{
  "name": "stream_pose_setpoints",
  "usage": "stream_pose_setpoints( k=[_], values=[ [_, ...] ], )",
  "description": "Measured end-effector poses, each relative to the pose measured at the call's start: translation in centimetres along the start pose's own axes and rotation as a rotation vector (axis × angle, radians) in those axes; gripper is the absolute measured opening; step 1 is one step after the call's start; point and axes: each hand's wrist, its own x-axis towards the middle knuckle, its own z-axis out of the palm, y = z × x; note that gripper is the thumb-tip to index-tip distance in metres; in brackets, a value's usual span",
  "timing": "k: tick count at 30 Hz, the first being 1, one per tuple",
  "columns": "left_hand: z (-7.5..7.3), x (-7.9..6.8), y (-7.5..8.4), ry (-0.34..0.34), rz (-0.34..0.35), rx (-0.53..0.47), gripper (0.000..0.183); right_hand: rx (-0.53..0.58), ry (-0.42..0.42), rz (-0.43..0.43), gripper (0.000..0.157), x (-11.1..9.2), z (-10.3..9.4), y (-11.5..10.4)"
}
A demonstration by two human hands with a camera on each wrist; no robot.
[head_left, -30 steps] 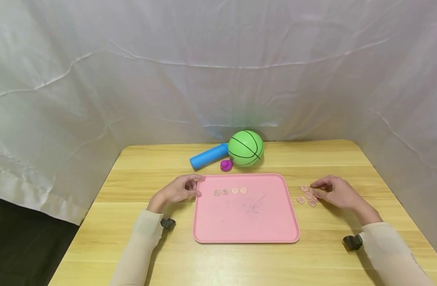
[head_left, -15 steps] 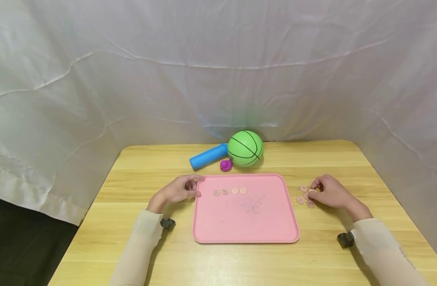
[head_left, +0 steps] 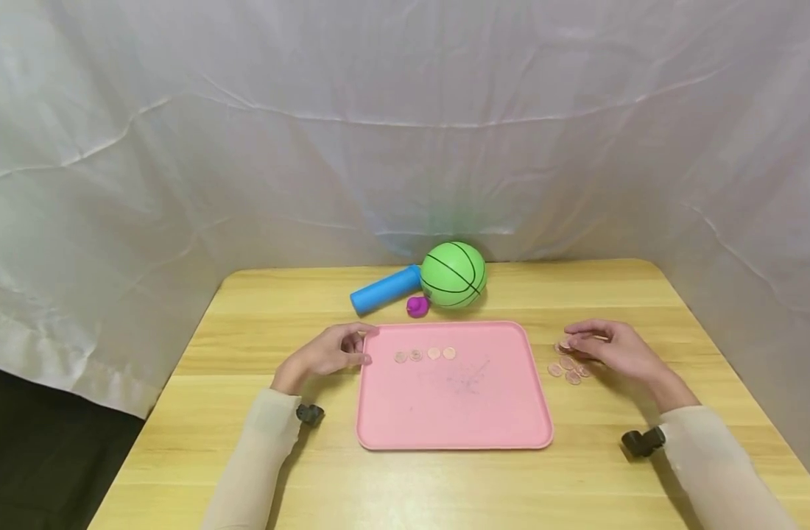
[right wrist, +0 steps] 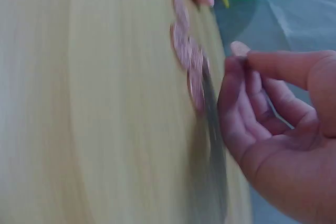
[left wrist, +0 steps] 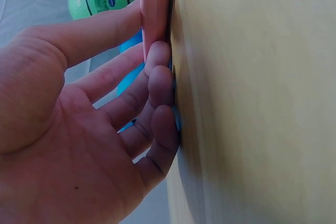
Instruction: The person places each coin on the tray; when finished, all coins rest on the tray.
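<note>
Four coins on tray, more coins to its right, ball behind

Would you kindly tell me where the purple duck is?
In the head view, the purple duck sits just beyond the pink tray, left of the green ball and nearer than the blue cylinder.

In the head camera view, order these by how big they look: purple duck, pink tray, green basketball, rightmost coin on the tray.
1. Pink tray
2. Green basketball
3. Purple duck
4. Rightmost coin on the tray
</note>
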Motion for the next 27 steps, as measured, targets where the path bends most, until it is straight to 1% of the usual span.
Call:
stream_pose_setpoints(
  k=[3, 5, 8, 10, 12, 14, 18, 21, 24, 27],
  values=[
    [0.1, -0.1, -0.1, -0.001, -0.012, -0.004, 0.055, 0.216, -0.049, 0.030, 0.054, 0.2, 0.7, -0.7],
    [0.2, -0.1, -0.1, 0.000, -0.010, -0.005, 0.055, 0.344, -0.082, 0.058, 0.053, 0.3, 1.4, -1.5],
    [0.2, -0.1, -0.1, 0.002, -0.005, -0.005, 0.055, 0.424, -0.113, 0.116, 0.048, 0.5, 2.6, -3.0],
    [0.1, 0.0, 0.0, 0.004, 0.001, -0.001, 0.055, 0.436, -0.135, 0.139, 0.048, 0.8, 3.4, -4.0],
    [0.1, 0.0, 0.0, 0.005, 0.002, -0.003, 0.055, 0.425, -0.143, 0.155, 0.049, 1.2, 4.3, -4.8],
    [0.1, 0.0, 0.0, 0.005, 0.005, -0.003, 0.055, 0.419, -0.157, 0.145, 0.052, 1.7, 5.1, -5.5],
    [0.1, 0.0, 0.0, 0.002, 0.005, -0.006, 0.055, 0.373, -0.179, 0.080, 0.053, 2.5, 6.9, -6.2],
    [0.1, -0.1, 0.0, -0.001, -0.001, -0.006, 0.056, 0.382, -0.199, 0.043, 0.053, 3.1, 8.4, -6.6],
    [0.1, -0.1, 0.0, 0.000, -0.009, -0.004, 0.057, 0.413, -0.209, 0.045, 0.052, 3.7, 9.9, -6.9],
    [0.1, -0.1, 0.0, 0.003, 0.001, 0.001, 0.056, 0.382, -0.189, 0.051, 0.050, 4.3, 11.3, -7.3]
  ],
)
